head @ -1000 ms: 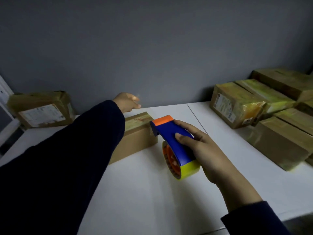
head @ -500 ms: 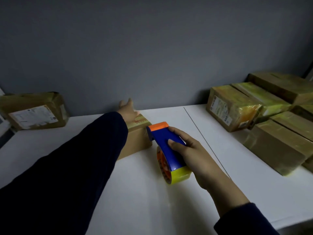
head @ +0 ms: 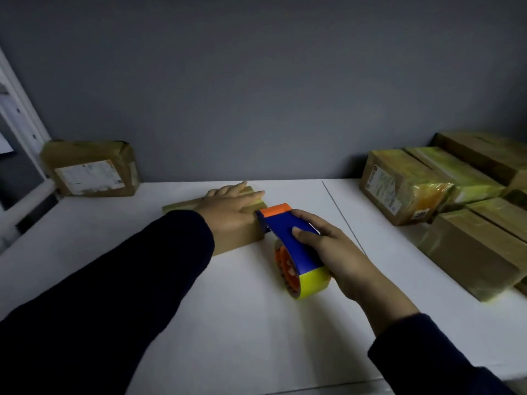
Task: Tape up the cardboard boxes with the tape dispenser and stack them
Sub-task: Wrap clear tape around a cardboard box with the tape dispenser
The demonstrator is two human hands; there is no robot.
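Note:
A small brown cardboard box (head: 236, 240) lies in the middle of the white table (head: 242, 323). My left hand (head: 231, 205) rests flat on its top with the fingers straight. My right hand (head: 333, 252) grips a blue tape dispenser (head: 288, 240) with an orange nose and a yellow tape roll. The dispenser's orange nose touches the box's right end. My left forearm hides much of the box's left part.
A stack of several taped boxes (head: 445, 203) fills the table's right side. One labelled box (head: 91, 169) stands at the back left against the grey wall. A white frame (head: 20, 109) rises at the far left. A seam line (head: 342, 215) crosses the table.
My left hand came down from the air behind the box and now lies flat on its top. The dispenser's nose stays at the box's right end.

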